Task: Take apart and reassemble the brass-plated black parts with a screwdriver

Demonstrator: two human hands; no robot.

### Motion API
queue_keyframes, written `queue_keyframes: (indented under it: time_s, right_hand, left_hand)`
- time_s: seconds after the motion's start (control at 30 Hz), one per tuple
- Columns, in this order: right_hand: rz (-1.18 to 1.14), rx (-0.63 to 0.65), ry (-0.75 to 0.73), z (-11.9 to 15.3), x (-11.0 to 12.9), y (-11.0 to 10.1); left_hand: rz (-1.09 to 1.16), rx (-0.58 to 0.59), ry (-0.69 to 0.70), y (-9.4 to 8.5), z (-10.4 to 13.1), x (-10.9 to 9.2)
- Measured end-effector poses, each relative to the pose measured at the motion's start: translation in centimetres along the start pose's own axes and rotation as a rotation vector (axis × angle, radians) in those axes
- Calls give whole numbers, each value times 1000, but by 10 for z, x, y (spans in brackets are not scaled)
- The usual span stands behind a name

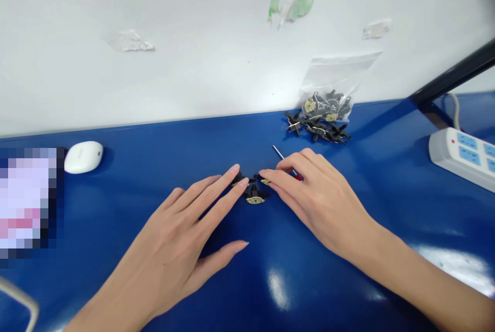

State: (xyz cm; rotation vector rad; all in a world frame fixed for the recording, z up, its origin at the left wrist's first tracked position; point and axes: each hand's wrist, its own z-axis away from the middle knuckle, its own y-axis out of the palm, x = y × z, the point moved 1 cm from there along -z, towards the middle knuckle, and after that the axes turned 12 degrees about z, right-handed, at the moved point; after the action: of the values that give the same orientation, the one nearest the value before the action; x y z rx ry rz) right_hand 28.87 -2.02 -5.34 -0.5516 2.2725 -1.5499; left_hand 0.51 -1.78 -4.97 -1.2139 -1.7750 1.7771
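My left hand point(178, 239) lies over the blue table with its fingers stretched and the thumb apart. Its fingertips rest on a small black plastic part point(240, 182). My right hand point(320, 198) has its fingers closed at another small black part with a yellowish disc point(265, 181), mostly hidden by the fingertips. Between the hands, a third black part with a round yellowish disc point(255, 200) stands on the table. A screwdriver point(279, 152) with a thin metal shaft and red handle lies partly hidden beneath my right hand.
Several black parts point(319, 128) lie by the wall, against a clear plastic bag point(334, 84) holding more. A white case point(84, 156) and a blurred-out screen point(27, 193) are at left. A white power strip point(464, 154) stands at right near a black post point(452, 74).
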Motion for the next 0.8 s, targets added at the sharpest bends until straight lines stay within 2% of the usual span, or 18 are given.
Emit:
queue_keyframes:
  time_s: [0.5, 0.63, 0.8]
  right_hand:
    - [-29, -22, 0, -1, 1, -2]
    - [-59, -72, 7, -3, 5, -7]
    - [-100, -70, -23, -5, 15, -8]
  left_hand:
    - [99, -8, -25, 0, 2, 3]
    - [105, -6, -20, 0, 2, 3]
    - [123, -19, -14, 1, 3, 4]
